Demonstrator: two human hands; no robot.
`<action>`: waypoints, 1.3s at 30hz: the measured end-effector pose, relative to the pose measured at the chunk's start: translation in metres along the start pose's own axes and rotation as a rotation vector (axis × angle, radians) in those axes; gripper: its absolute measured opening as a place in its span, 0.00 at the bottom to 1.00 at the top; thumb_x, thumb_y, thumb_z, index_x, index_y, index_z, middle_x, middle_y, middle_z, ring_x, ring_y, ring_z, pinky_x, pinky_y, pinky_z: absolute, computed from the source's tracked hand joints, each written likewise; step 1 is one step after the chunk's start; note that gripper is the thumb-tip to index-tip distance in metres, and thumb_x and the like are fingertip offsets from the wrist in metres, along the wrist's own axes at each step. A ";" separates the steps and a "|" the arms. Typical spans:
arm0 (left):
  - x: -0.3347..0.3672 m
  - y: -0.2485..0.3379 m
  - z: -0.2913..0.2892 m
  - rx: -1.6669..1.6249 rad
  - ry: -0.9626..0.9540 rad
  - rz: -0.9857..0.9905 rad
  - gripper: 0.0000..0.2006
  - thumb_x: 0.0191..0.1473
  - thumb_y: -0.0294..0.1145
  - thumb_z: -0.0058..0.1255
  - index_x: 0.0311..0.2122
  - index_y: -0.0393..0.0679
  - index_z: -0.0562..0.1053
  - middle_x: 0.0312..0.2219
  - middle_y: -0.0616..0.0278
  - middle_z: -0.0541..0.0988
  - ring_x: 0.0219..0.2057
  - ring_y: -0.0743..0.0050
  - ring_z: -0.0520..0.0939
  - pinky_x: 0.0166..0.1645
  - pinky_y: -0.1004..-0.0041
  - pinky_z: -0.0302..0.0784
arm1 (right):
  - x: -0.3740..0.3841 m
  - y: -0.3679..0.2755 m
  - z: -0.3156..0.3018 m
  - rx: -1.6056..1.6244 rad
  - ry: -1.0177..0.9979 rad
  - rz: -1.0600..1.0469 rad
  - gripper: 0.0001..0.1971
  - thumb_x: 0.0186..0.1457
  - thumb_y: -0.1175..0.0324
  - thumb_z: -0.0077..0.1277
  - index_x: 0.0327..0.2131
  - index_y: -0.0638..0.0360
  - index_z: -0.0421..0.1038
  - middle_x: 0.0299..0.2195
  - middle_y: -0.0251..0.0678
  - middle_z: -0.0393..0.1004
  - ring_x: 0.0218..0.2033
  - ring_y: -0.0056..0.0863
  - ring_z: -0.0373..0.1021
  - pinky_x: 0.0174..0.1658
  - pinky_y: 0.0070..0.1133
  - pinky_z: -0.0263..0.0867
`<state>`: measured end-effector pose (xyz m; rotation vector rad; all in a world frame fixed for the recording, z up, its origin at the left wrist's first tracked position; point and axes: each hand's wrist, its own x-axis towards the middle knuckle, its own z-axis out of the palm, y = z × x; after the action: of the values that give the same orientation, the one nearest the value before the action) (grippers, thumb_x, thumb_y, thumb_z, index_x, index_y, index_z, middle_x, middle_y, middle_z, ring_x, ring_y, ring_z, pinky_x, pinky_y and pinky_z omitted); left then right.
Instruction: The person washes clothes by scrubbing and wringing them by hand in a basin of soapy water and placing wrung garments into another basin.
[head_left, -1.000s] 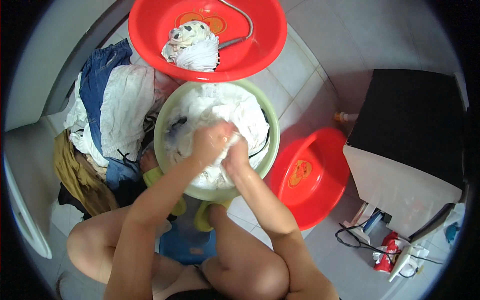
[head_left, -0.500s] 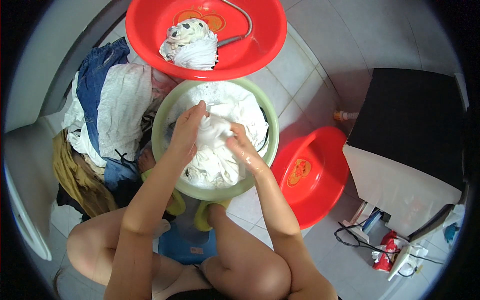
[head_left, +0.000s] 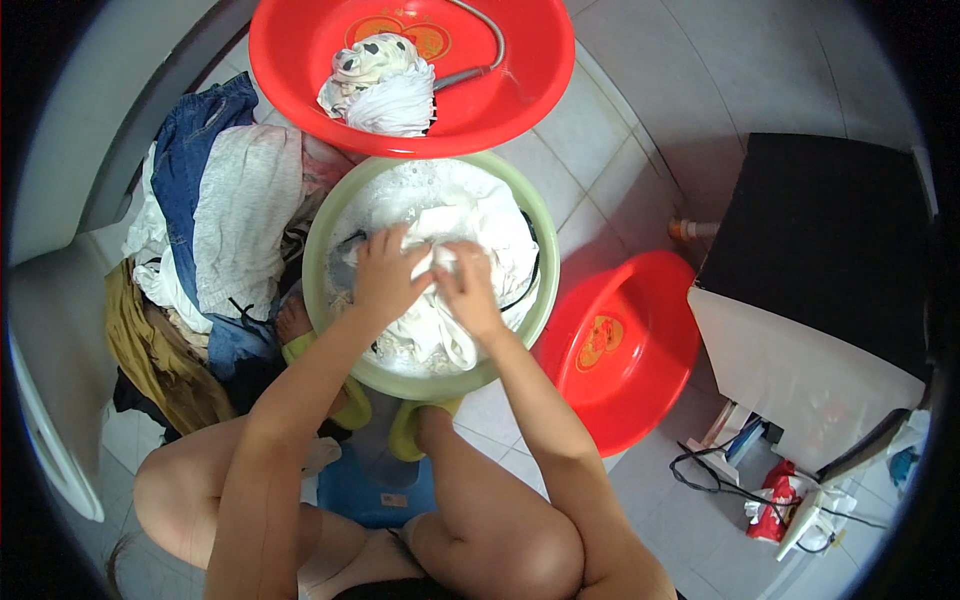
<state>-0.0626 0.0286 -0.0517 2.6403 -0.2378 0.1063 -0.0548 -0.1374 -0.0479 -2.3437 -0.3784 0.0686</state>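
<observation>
A pale green basin [head_left: 316,240] in front of me holds foamy water and a soaked white garment [head_left: 490,225]. My left hand [head_left: 390,275] is closed on the white cloth near the basin's middle, its back facing up. Beside it, my right hand [head_left: 468,285] grips the same cloth with bent fingers, slightly smeared by motion. The two hands are close together, thumbs nearly meeting. Some darker fabric shows in the water around the white cloth; the layers under my hands are hidden.
A large red basin [head_left: 540,90] with wrung, spotted white cloth [head_left: 385,85] and a shower hose stands beyond. To the right are another red basin [head_left: 650,400] and a black-topped white cabinet [head_left: 810,250]. Piled clothes [head_left: 245,220] lie left. Below me is a blue stool [head_left: 375,495].
Both hands have come down onto the cloth in the basin and drawn closer together. The bunched white cloth that they held up between them is lowered into the basin.
</observation>
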 end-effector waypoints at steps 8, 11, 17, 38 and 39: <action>-0.027 -0.082 0.096 0.024 -0.539 -0.283 0.23 0.50 0.41 0.51 0.48 0.38 0.68 0.40 0.51 0.75 0.43 0.54 0.75 0.46 0.63 0.70 | -0.008 0.016 0.031 -0.205 -0.269 0.445 0.18 0.53 0.57 0.45 0.46 0.53 0.68 0.31 0.48 0.74 0.34 0.44 0.71 0.40 0.37 0.65; -0.024 -0.048 0.126 -0.607 0.022 -0.623 0.20 0.48 0.33 0.53 0.47 0.36 0.68 0.38 0.54 0.75 0.41 0.58 0.75 0.46 0.68 0.69 | -0.002 0.029 0.077 0.504 0.198 0.674 0.23 0.56 0.54 0.44 0.48 0.62 0.66 0.35 0.41 0.74 0.35 0.34 0.71 0.39 0.31 0.67; -0.015 0.057 -0.008 -1.049 0.223 -0.484 0.08 0.46 0.27 0.55 0.33 0.39 0.71 0.31 0.58 0.73 0.36 0.64 0.75 0.41 0.73 0.70 | 0.022 -0.016 0.021 1.327 0.058 1.105 0.21 0.56 0.55 0.48 0.45 0.63 0.68 0.36 0.39 0.73 0.35 0.29 0.71 0.39 0.24 0.68; 0.014 -0.040 0.036 -0.582 -0.734 -0.539 0.31 0.44 0.45 0.57 0.53 0.43 0.65 0.44 0.45 0.73 0.45 0.48 0.74 0.49 0.63 0.69 | -0.001 0.006 0.004 -0.185 -0.258 0.409 0.21 0.48 0.65 0.50 0.47 0.57 0.65 0.32 0.44 0.73 0.35 0.44 0.69 0.40 0.36 0.63; 0.008 -0.036 0.042 -0.520 -0.589 -0.581 0.32 0.45 0.46 0.57 0.53 0.41 0.65 0.45 0.45 0.73 0.45 0.48 0.74 0.49 0.62 0.69 | -0.001 0.008 0.006 -0.142 -0.249 0.493 0.22 0.49 0.62 0.49 0.49 0.56 0.64 0.34 0.42 0.73 0.36 0.42 0.69 0.39 0.37 0.63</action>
<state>-0.0466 0.0388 -0.1039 2.0545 0.2842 -0.8145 -0.0545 -0.1397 -0.0578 -2.5254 0.0889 0.5895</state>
